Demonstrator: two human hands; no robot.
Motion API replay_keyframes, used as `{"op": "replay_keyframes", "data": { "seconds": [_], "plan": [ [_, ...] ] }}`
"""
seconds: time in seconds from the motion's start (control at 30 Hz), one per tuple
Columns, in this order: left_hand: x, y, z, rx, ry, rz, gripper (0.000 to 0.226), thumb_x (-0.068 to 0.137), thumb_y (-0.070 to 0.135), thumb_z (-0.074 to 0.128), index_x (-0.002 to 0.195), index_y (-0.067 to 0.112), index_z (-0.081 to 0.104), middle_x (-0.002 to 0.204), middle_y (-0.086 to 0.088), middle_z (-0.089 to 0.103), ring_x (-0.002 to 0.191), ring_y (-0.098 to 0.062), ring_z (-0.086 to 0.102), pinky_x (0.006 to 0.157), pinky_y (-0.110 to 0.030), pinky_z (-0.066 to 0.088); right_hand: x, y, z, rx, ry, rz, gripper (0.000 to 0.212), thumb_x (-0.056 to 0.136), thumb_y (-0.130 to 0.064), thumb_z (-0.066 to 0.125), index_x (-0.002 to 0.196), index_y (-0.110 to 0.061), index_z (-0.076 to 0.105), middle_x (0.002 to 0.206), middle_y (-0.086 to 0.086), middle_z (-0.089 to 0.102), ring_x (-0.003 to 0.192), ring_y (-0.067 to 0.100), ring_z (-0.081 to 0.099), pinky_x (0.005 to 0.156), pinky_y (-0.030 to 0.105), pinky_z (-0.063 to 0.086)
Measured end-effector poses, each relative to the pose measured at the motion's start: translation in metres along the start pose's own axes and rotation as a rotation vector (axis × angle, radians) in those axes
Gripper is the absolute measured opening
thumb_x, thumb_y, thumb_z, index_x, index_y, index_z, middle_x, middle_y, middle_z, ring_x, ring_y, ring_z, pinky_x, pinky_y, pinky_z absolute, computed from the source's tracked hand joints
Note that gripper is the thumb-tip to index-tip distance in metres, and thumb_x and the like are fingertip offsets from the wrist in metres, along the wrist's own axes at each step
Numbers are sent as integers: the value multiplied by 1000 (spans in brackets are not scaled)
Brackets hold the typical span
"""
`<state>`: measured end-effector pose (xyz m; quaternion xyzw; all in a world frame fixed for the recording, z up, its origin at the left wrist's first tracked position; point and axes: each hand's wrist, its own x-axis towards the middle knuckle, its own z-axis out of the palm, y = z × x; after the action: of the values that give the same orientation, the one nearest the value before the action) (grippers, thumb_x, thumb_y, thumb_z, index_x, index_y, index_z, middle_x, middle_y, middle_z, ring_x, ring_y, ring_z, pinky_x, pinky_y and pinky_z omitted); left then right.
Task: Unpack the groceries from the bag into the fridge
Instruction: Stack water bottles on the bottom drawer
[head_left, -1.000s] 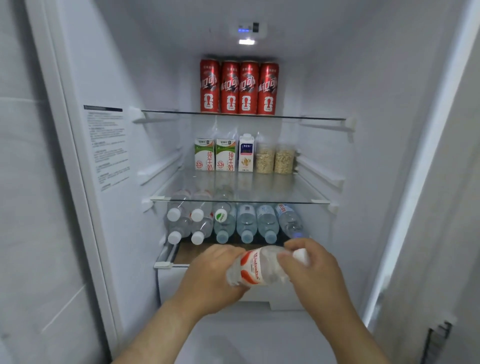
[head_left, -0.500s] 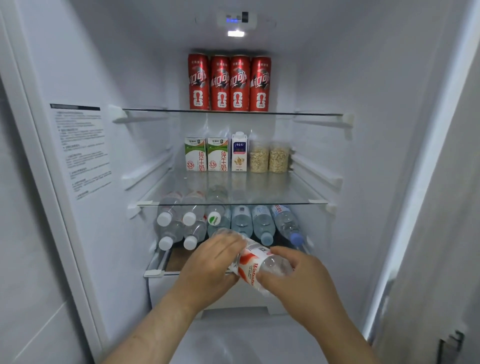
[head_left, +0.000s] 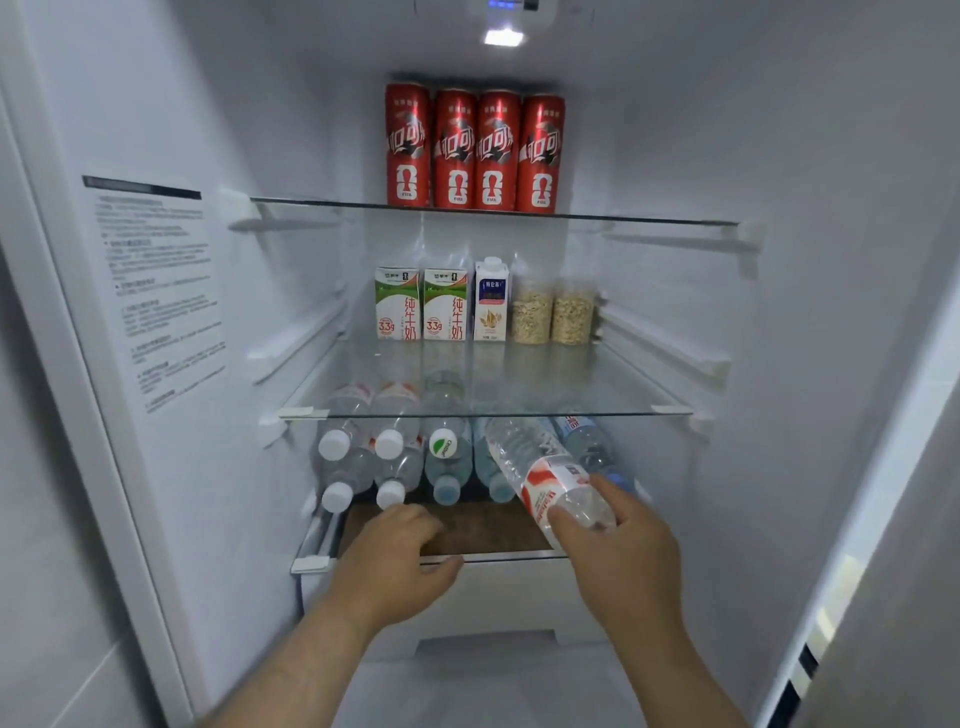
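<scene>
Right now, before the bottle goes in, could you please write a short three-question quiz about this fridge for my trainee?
1. True or false: the right-hand grip holds a clear plastic water bottle with a red-and-white label.
2. How many tall red metal cans stand on the top glass shelf?
3. The left-hand grip is: A) holding a carton; B) holding no grocery, near the lowest shelf's front edge; C) touching a can.
Key: 1 true; 2 four; 3 B.
</scene>
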<state>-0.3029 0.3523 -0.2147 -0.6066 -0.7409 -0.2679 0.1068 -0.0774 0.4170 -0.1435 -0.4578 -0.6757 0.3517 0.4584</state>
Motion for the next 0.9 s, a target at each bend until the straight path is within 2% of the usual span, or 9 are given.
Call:
{"op": "replay_keyframes", "data": {
  "seconds": [0.1,0.2,0.27,0.37,0.47,0.53,0.67,0.8,0.9],
  "plan": [
    [3,-3,-1,-8,-67,-2,49,72,71,49,95,31,67,92,18,54,89,-3,49,79,-23,46,12,-5,20,19,5,-6,44,86,-29,72,128,-19,62,98,-13,56,88,7,55,69,14,42],
    [2,-5,-1,-31,-70,-13,51,71,71,49,96,31,68,93,20,54,90,-2,49,80,-23,47,28,-10,40,29,-1,-27,33,90,-27,68,121,-17,65,88,-14,59,77,3,53,68,18,42],
    [1,-4,-1,-49,-65,-20,47,72,70,53,97,32,67,94,21,53,91,-2,49,80,-22,48,37,-14,51,-16,-25,-48,32,91,-29,65,121,-17,63,99,-2,64,83,9,53,71,21,41],
    [1,-3,-1,-80,-54,-29,45,72,68,55,96,33,68,93,21,53,90,-2,49,79,-21,48,53,-19,64,-57,-87,-77,35,92,-29,63,125,-17,59,109,-3,59,96,15,54,79,23,41],
    [1,-2,0,-96,-41,-22,48,70,68,51,94,31,69,92,20,54,89,-1,49,78,-20,47,66,-25,74,-132,-155,-122,11,93,-22,59,102,-16,61,91,-1,55,78,13,53,63,20,38],
    [1,-2,0,-97,-35,-19,50,70,69,50,95,31,70,93,20,56,89,-1,49,79,-21,47,75,-29,80,-181,-181,-134,5,92,-18,57,96,-17,60,86,-2,53,78,17,52,64,23,37],
    [1,-4,1,-122,-37,-20,46,71,67,52,94,32,70,92,21,55,89,-1,49,78,-22,48,85,-31,90,-150,-262,-135,32,86,-20,62,117,-25,53,97,-5,57,90,19,56,57,19,38],
    [2,-5,0,-111,-40,-17,43,72,67,55,92,32,70,92,20,56,89,0,50,78,-21,48,90,-18,87,-11,-368,-109,63,78,-27,73,134,-34,45,117,-8,58,107,16,57,84,29,53],
    [2,-5,0,-104,-34,-14,40,74,65,59,93,31,69,92,20,56,89,0,49,78,-21,47,92,-7,78,-9,-447,-134,75,78,-27,75,143,-37,40,132,-9,48,118,10,50,93,27,48]
  ]
}}
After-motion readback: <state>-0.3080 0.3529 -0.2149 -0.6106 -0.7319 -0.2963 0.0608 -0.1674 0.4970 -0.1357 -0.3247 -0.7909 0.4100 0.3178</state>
